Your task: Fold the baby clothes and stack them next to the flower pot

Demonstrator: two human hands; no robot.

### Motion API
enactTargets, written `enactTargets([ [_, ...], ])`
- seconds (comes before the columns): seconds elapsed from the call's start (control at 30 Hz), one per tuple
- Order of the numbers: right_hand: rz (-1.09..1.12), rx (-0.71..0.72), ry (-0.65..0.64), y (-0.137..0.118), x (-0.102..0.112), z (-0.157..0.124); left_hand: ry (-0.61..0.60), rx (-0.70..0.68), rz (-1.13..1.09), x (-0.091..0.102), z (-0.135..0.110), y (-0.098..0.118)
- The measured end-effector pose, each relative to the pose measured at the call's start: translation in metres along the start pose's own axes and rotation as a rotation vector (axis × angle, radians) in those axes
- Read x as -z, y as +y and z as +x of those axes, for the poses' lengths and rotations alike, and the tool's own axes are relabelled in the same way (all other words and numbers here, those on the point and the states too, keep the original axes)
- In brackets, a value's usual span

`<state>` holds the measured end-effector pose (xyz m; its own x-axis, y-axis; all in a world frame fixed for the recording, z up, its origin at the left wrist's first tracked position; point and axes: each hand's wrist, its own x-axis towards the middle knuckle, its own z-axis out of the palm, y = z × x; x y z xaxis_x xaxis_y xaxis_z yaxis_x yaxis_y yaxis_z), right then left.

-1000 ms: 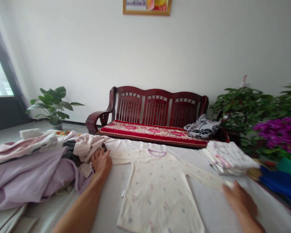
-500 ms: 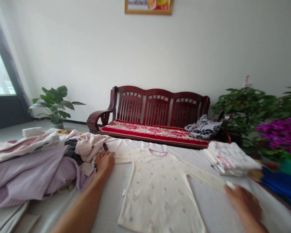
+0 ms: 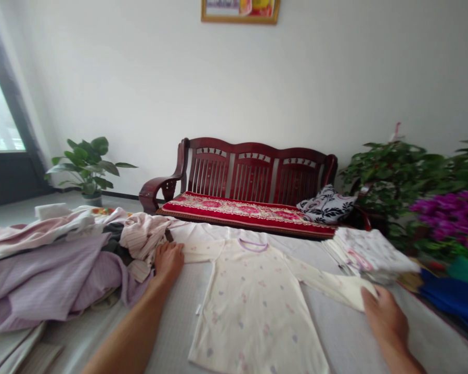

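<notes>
A cream long-sleeved shirt [image 3: 253, 306] with small flower prints and a lilac collar lies flat, front up, on a pale sheet [image 3: 335, 343]. My left hand [image 3: 168, 261] rests on the end of its left sleeve, fingers curled onto the cuff. At the far right my right hand [image 3: 384, 316] grips the end of the other sleeve, which is lifted and bunched a little toward the body of the shirt.
A heap of unfolded lilac and pink striped clothes [image 3: 58, 265] lies at the left. A stack of folded clothes [image 3: 368, 254] sits at the right. Behind stand a dark wooden bench [image 3: 249, 182] with a red cushion, a potted plant [image 3: 86, 166] and flowering plants [image 3: 432, 192].
My right hand has moved slightly inward and lifted the right sleeve's end, which now bunches up. The left hand stays on the left cuff.
</notes>
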<state>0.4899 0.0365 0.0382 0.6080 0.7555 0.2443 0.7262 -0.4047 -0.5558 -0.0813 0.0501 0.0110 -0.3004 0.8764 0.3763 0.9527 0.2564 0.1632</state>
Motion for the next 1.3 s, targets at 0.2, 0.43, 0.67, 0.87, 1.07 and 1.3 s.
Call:
enactTargets([
  [0.2,0.413,0.048,0.054,-0.012,-0.022,-0.005,-0.002,-0.001,-0.01,0.0,0.0,0.001],
  [0.43,1.0,0.082,-0.196,-0.063,-0.042,-0.043,-0.002,0.0,-0.007,-0.002,0.001,0.0],
  [0.67,0.864,0.313,-0.478,-0.078,-0.06,-0.067,-0.004,-0.002,-0.006,-0.006,0.002,-0.002],
  [0.87,0.798,0.332,-0.374,-0.062,-0.082,-0.049,0.025,-0.016,-0.018,-0.008,0.002,-0.003],
  [1.07,0.815,0.342,-0.379,-0.061,-0.082,-0.049,0.022,-0.025,-0.019,-0.008,0.002,-0.003],
  [1.3,0.77,0.351,-0.35,-0.064,-0.074,-0.055,0.035,-0.036,-0.03,-0.006,0.001,-0.002],
])
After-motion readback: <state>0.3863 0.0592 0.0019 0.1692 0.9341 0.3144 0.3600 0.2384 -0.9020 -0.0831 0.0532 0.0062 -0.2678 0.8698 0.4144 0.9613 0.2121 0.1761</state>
